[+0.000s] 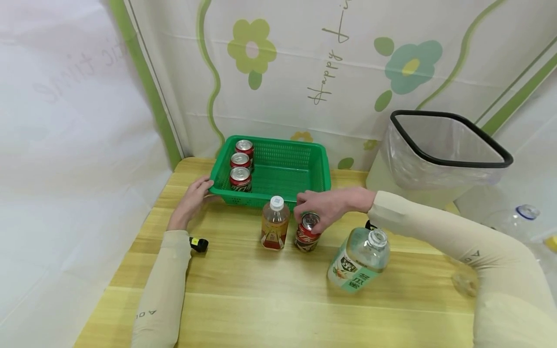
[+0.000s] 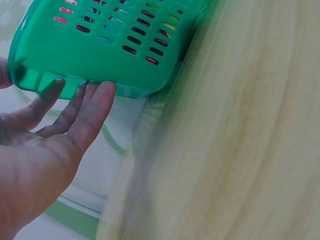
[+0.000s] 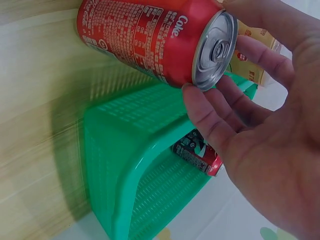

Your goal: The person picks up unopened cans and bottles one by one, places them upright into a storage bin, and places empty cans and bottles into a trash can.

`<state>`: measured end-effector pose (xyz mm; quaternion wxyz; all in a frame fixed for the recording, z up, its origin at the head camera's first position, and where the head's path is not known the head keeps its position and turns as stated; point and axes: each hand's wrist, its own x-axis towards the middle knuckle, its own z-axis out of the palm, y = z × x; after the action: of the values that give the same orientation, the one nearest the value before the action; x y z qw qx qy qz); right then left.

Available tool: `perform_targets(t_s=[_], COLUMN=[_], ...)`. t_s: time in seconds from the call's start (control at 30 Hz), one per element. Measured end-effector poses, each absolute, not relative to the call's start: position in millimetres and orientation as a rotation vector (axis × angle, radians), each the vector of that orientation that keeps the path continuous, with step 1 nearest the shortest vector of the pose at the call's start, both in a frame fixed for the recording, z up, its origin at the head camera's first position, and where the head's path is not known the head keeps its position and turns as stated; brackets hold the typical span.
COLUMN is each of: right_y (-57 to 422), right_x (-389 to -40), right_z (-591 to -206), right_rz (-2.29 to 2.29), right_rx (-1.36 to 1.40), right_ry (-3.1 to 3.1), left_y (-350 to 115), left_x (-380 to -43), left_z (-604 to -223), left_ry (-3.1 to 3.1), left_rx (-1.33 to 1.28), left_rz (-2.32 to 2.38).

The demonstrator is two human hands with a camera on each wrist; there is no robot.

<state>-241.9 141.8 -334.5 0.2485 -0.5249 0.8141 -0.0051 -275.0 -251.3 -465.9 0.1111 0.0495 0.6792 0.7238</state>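
At the left end of a green plastic basket [image 1: 278,195], my left hand [image 1: 193,198] grips the rim near its front corner. In the left wrist view its fingertips [image 2: 100,95] meet the basket's edge. My right hand [image 1: 328,205] holds a red Coke can [image 1: 307,237] by its top rim from above, just in front of the basket. The right wrist view shows the can's [image 3: 150,40] pull tab between thumb and fingers. Beside it on the left stands a bottle of amber drink [image 1: 275,224] with a white cap. Several cans [image 1: 241,180] line the basket's left side.
A large uncapped clear bottle [image 1: 359,261] with a green label is right of the can. Behind my right arm stands a lined bin [image 1: 435,162] with a black rim. A printed curtain [image 1: 296,87] hangs behind the wooden table [image 1: 261,309]. Another clear bottle [image 1: 513,222] is at the right.
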Motion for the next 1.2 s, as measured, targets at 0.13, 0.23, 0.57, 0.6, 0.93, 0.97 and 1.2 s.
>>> perform_targets(t_s=[0.13,0.23,0.57,0.6,0.93,0.97,1.2], right_y=[140,139,135,134,132,132,130], right_x=[-241,-241,-238,-238,-238,-238,-240], right_z=[-336,-337,-335,-335,-338,-338,-339], right_rz=[-0.004,0.018,0.054,0.055,0.049,0.047,0.044], right_rx=[-1.445,-1.441,-1.382,-1.377,-1.357,-1.359,-1.389], right_ry=[2.21,2.212,2.226,2.228,2.216,2.215,2.204], left_y=[-250,-250,-252,-253,-252,-252,-252], left_x=[-273,-273,-276,-276,-274,-274,-274], left_z=[-461,-462,-471,-472,-472,-472,-471], left_ry=[1.979,1.978,2.023,2.023,2.024,2.024,2.03], left_rx=[0.154,0.155,0.164,0.165,0.162,0.163,0.171], left_rz=[2.121,2.122,2.124,2.127,2.135,2.136,2.143])
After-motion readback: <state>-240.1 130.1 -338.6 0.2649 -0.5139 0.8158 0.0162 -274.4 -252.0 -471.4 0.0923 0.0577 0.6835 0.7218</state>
